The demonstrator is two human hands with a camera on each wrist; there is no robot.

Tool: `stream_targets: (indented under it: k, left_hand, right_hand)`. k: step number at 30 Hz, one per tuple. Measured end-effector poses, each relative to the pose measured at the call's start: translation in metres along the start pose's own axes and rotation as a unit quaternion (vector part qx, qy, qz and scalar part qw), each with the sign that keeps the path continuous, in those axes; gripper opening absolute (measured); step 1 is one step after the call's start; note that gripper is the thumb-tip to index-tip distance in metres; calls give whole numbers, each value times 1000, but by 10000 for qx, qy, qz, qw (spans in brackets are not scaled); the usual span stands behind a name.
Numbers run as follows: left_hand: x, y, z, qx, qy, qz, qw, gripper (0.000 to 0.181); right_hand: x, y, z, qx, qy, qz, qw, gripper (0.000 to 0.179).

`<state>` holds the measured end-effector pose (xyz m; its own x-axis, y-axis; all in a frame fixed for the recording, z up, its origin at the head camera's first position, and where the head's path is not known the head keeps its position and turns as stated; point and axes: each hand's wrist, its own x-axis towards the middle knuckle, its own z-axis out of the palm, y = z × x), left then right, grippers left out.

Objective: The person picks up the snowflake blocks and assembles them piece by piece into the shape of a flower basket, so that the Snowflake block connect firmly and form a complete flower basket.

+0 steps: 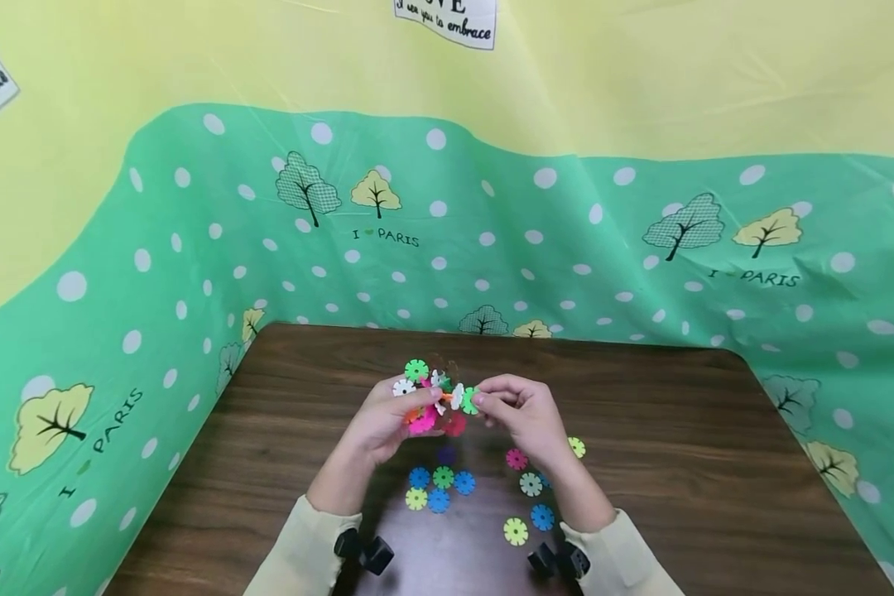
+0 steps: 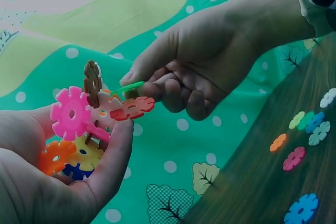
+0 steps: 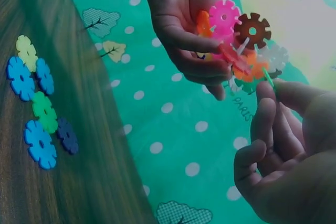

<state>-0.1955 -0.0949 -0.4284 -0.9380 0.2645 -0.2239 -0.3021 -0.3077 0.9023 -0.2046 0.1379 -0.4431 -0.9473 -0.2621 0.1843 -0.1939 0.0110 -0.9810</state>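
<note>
My left hand (image 1: pixel 384 419) holds a joined cluster of notched plastic snowflake discs above the table. Pink (image 2: pixel 72 113), brown (image 2: pixel 92 84), orange (image 2: pixel 56 156), yellow (image 2: pixel 85 152) and red (image 2: pixel 133 108) discs show in it. White and green discs (image 1: pixel 416 370) stick out at its far side in the head view. Between thumb and forefinger, my right hand (image 1: pixel 527 418) pinches a bright green disc (image 3: pixel 269 77), seen edge-on in both wrist views. That disc meets the cluster's edge; whether its slot is engaged I cannot tell.
Loose discs lie on the dark wooden table (image 1: pixel 268 463) in two groups. Blue (image 1: pixel 439 501), green (image 1: pixel 443 477) and yellow ones are near the middle; pink (image 1: pixel 516 459), white (image 1: pixel 531 484) and others lie under the right forearm. A patterned green cloth (image 1: pixel 447 273) hangs behind the table.
</note>
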Motion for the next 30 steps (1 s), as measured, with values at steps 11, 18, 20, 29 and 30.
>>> stream_targets:
  k: [11, 18, 20, 29, 30]
  left_hand:
    - [1, -4, -4, -152, 219, -163, 9995, 42]
    - [2, -5, -3, -223, 114, -162, 9996, 42]
    - [2, -6, -2, -192, 133, -116, 9997, 41]
    - [3, -9, 4, -65, 40, 92, 9999, 26]
    - [3, -9, 4, -51, 49, 85, 9999, 25]
  right_hand:
    - [1, 3, 3, 127, 25, -63, 9999, 16]
    - [2, 8, 7, 244, -55, 199, 9995, 21]
    - [2, 9, 8, 248, -62, 273, 9993, 22]
    - [3, 12, 4, 363, -98, 570, 9977, 23]
    - [3, 12, 3, 372, -108, 571, 9976, 23]
